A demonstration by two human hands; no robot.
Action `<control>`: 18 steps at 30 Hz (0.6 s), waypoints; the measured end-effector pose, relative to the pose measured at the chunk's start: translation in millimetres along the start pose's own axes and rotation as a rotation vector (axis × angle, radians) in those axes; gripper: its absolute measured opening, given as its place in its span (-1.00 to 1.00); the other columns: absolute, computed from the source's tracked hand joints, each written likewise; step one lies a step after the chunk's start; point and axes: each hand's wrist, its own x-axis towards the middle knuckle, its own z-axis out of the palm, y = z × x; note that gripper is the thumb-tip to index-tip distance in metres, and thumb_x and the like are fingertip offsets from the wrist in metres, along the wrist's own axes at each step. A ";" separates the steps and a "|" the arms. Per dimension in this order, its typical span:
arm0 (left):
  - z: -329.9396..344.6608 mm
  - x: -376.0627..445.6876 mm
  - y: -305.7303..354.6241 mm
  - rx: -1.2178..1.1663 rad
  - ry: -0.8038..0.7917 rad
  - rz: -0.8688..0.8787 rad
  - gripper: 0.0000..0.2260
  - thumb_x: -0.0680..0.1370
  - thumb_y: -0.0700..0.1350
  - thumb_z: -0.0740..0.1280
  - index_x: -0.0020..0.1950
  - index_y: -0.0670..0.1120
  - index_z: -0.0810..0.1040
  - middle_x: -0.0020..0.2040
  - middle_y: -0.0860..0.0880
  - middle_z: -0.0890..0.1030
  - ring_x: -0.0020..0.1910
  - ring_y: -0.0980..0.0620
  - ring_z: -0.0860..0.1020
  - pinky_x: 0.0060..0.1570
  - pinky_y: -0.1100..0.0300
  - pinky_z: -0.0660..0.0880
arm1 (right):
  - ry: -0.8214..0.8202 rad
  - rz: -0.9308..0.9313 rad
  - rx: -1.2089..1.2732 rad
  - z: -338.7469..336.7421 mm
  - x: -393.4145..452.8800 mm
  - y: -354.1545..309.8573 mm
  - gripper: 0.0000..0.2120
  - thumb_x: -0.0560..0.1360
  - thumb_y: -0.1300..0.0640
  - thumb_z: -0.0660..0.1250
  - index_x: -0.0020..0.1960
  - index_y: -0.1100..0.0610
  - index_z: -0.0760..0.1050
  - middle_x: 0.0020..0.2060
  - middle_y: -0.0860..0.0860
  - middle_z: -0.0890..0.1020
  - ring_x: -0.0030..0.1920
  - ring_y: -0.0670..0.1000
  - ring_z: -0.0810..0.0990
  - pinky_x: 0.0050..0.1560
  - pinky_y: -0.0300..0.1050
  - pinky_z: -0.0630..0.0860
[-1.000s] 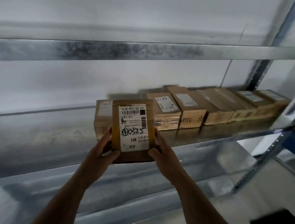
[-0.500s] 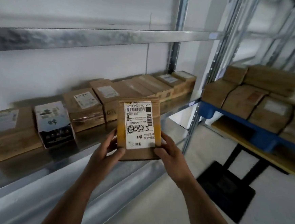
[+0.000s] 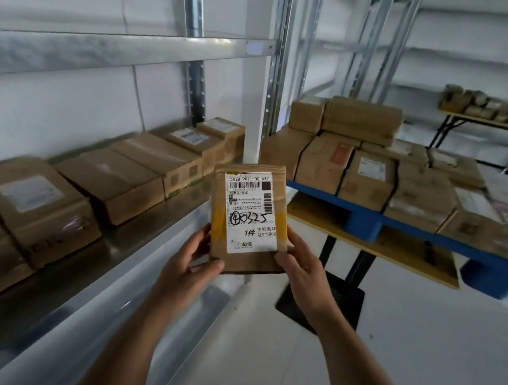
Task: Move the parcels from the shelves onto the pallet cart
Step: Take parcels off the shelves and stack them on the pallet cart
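I hold a small brown parcel (image 3: 249, 219) upright in front of me, its white label with "0325" facing me. My left hand (image 3: 191, 265) grips its lower left corner and my right hand (image 3: 300, 266) grips its lower right edge. A row of brown parcels (image 3: 117, 178) lies on the metal shelf (image 3: 139, 244) at my left. The blue pallet (image 3: 363, 220) on the cart stands to the right, beyond the parcel, loaded with several brown parcels (image 3: 369, 174).
A shelf upright (image 3: 279, 66) stands between the shelf and the pallet. The cart's black base (image 3: 323, 301) sits on the pale floor under a wooden board (image 3: 394, 246). A far table (image 3: 492, 120) at the back right carries more parcels.
The view has swung right from the shelf toward the pallet cart. The parcel, held in both hands, has come off the shelf and travelled right with me.
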 end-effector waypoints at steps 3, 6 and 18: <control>14.3 44.7 10.8 -0.009 -0.073 0.036 -0.54 0.36 0.19 0.30 0.16 0.57 0.23 0.01 0.57 0.46 -0.04 0.61 0.41 -0.11 0.41 0.28 | 0.049 -0.016 -0.032 -22.8 36.0 -1.5 -0.54 0.59 0.10 0.22 0.45 -0.15 0.27 0.15 -0.22 0.58 0.18 -0.20 0.52 -0.02 -0.37 0.51; 22.9 87.5 24.6 -0.029 -0.138 0.086 -0.53 0.37 0.16 0.33 0.16 0.58 0.25 0.07 0.53 0.47 0.01 0.57 0.43 -0.11 0.42 0.31 | 0.129 -0.038 -0.031 -40.9 69.1 -7.7 -0.57 0.57 0.05 0.25 0.41 -0.15 0.31 0.13 -0.23 0.58 0.17 -0.19 0.53 0.01 -0.30 0.52; 101.5 242.7 75.0 -0.049 -0.371 0.274 -0.40 0.40 0.23 0.29 0.42 0.30 0.21 0.31 0.22 0.46 0.29 0.19 0.42 0.27 0.01 0.38 | 0.324 -0.104 -0.050 -143.1 142.4 -28.1 -0.42 0.41 -0.01 0.30 0.42 -0.14 0.28 0.14 -0.29 0.58 0.15 -0.24 0.54 0.00 -0.37 0.50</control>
